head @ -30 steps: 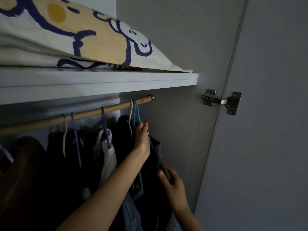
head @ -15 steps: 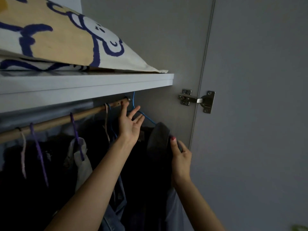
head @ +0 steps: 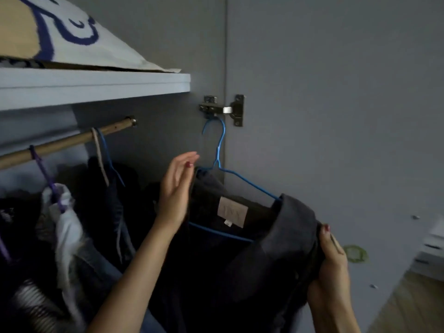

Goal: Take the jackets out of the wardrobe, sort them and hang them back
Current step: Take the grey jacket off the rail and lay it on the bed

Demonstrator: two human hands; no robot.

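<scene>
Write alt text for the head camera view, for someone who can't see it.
A person's right hand grips the shoulder of a dark jacket on a blue hanger, off the wardrobe rail; the open left hand is beside its collar. More clothes hang on the rail under a shelf.

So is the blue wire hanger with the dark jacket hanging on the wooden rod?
No, the blue wire hanger carrying the dark jacket is off the wooden rod, its hook up by the metal door hinge.
</scene>
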